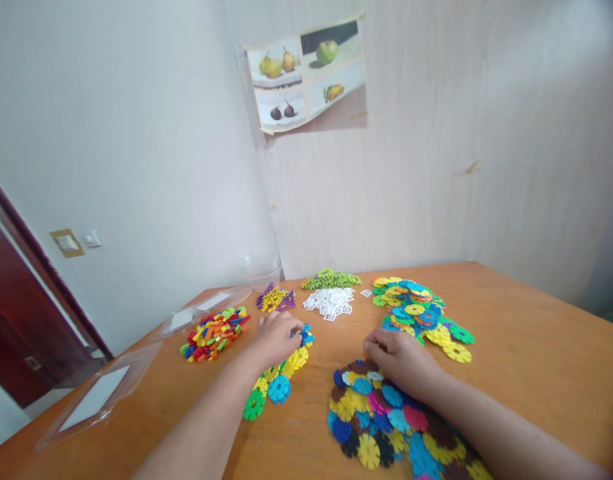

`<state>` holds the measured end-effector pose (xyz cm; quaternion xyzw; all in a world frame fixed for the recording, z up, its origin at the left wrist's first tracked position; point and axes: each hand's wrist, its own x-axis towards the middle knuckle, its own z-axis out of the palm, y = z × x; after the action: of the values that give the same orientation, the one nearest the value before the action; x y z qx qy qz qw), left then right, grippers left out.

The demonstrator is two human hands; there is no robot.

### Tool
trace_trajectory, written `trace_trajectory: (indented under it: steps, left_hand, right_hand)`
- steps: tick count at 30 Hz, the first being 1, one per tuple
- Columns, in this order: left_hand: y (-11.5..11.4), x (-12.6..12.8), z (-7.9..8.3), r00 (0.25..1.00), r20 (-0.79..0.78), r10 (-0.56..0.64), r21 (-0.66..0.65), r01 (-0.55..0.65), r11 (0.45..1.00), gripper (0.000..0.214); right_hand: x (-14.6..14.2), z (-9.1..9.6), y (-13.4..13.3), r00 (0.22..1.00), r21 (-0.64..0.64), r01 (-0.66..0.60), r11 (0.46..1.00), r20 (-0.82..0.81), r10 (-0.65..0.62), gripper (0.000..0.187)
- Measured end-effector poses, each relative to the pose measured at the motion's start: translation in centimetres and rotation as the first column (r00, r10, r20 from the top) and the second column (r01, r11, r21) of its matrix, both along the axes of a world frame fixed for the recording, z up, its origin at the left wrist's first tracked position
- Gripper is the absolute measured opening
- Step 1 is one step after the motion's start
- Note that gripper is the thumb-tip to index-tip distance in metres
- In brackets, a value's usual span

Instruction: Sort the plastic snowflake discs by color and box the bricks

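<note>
A: What lies nearest on the table [536,353]?
B: A mixed heap of notched discs [369,403], blue, yellow, brown, black and pink, running down under the right forearm.
A: And the right hand [399,360]?
B: At the far edge of that heap, fingers curled in close to the thumb. I can't tell whether anything is pinched inside.
A: Where is the left hand [276,339]?
B: Over the far end of a smaller row of discs [279,389], green, blue and yellow. Its fingers bend down by the blue ones; whether they grip one, I can't tell, as the hand hides it.
A: What's left of that?
B: Clear lids [94,398] with white labels lie along the table's left side, and a pile of bright bricks [216,335] sits beside them.
A: Past the right hand?
B: Another disc pile [416,313], yellow, blue and green.
A: Further back?
B: White square pieces [329,303], with purple and yellow pieces [275,299] to their left. Behind come green pieces [331,280] and a clear bowl [261,272].
A: And farthest?
B: A fruit poster [306,73] on the wall [426,167], its lower edge curling.
</note>
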<state>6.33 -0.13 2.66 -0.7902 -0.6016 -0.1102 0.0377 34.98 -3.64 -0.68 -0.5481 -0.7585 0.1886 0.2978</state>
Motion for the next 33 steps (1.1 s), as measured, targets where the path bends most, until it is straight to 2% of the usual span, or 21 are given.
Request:
trace_trajectory:
  steps: [4,11,19,22,27,33]
  left_hand:
    - [0.3,0.4,-0.6,0.999,-0.026,0.025,-0.058,-0.027,0.998,0.027]
    - [0.5,0.7,-0.9,0.998,-0.04,0.057,-0.003,-0.057,0.998,0.022]
    - [-0.4,1.8,-0.1,0.994,-0.028,0.103,0.2,-0.095,0.975,0.035]
    - [-1.3,3.2,0.6,1.0,0.014,0.028,0.229,-0.031,0.973,0.034]
    - [-3.8,6.7,1.5,0.98,0.065,-0.187,0.222,0.168,0.96,0.028]
    - [-6.7,9.4,1.2,0.921,0.111,-0.372,0.21,0.344,0.915,0.024]
  right_hand:
    - [-0.2,0.3,-0.2,1.0,-0.003,0.005,1.0,0.012,-0.005,0.027]
    - [-0.1,0.2,-0.1,1.0,-0.003,0.007,1.0,0.011,-0.007,0.027]
    - [0.0,0.0,0.1,1.0,0.012,0.017,1.0,0.002,-0.017,0.026]
    - [0.0,-0.1,0.2,1.0,0.011,0.019,1.0,-0.019,-0.019,0.026]
    - [0.0,-0.2,0.3,0.999,0.021,0.045,0.999,-0.016,-0.045,0.026]
    - [0.0,-0.2,0.3,0.997,0.033,0.08,0.996,-0.024,-0.079,0.028]
